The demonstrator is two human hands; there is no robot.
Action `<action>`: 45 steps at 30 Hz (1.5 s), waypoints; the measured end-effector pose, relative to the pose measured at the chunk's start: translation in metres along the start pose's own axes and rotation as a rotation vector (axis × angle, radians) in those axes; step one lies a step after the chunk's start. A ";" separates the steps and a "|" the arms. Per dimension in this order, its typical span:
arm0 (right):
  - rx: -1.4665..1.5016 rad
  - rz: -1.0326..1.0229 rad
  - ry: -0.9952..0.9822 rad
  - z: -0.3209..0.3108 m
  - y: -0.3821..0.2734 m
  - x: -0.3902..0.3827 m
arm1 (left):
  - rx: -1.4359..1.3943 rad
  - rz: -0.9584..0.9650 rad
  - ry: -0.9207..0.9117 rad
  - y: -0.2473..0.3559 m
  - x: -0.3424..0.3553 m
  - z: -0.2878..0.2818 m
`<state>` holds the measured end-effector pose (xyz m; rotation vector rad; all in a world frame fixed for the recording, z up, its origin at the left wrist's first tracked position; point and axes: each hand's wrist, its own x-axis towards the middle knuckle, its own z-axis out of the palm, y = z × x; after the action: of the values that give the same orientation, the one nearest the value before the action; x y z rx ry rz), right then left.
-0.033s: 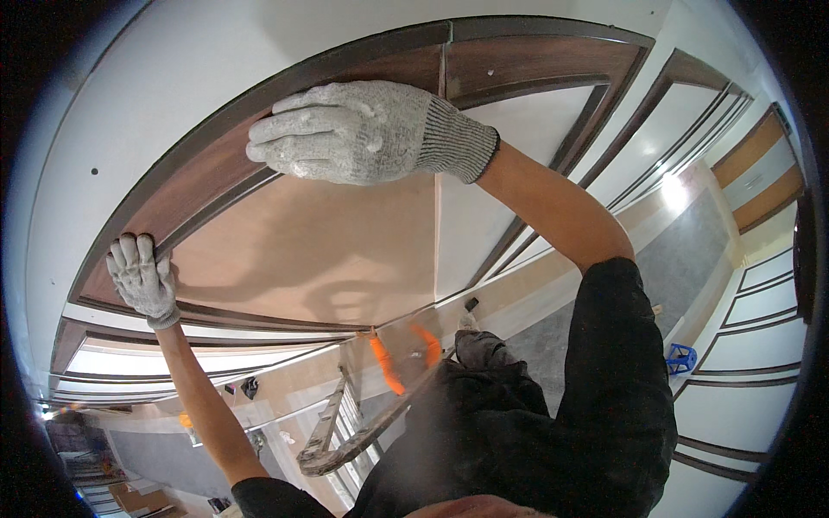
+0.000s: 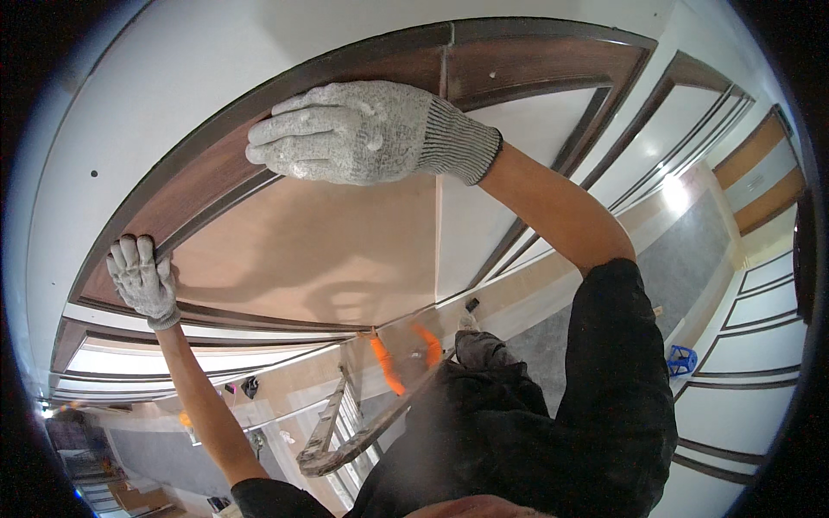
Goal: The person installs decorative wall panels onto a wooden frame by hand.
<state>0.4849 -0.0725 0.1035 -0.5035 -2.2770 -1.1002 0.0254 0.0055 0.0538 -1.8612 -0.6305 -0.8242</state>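
Both my hands wear grey knit work gloves. My right hand (image 2: 324, 134) lies flat against the brown wood-grain moulding (image 2: 237, 160), its fingers together and stretched to the left. Pale smudges mark the back of this glove. Farther left, my left hand (image 2: 142, 276) rests on the same dark-edged trim near its lower corner, fingers stretched out over the board. The moulding frames a peach-coloured panel (image 2: 345, 242) with shadows across it. A vertical joint (image 2: 444, 73) divides the trim to the right of my right hand. No tool shows in either hand.
Below me is a worn stepladder (image 2: 332, 445), with orange strap-like pieces (image 2: 386, 363) by its top. A blue stool (image 2: 681, 360) stands on the floor at the right. More framed wall panels (image 2: 743, 341) line that side. Cardboard boxes (image 2: 138, 499) lie far lower left.
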 end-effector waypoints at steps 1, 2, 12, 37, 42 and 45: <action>0.005 -0.002 0.007 -0.001 0.002 0.000 | -0.006 -0.005 0.016 0.000 0.001 0.000; -0.034 -0.020 0.001 -0.002 0.002 0.000 | -0.014 -0.007 0.027 0.000 0.001 -0.001; -0.049 0.026 0.193 0.006 -0.004 -0.004 | -0.030 0.200 -0.398 0.098 0.141 -0.031; 0.272 0.526 0.635 0.005 -0.029 0.011 | 0.040 0.461 -0.380 0.098 0.161 -0.023; 0.213 0.503 0.761 0.009 -0.031 0.019 | -0.155 0.457 -0.443 0.107 0.179 -0.025; 0.235 0.507 0.790 0.008 -0.029 0.019 | -0.149 0.336 -0.484 0.106 0.171 -0.017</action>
<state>0.4522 -0.0817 0.0945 -0.4154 -1.4458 -0.6049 0.2064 -0.0403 0.1305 -2.2468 -0.5345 -0.2013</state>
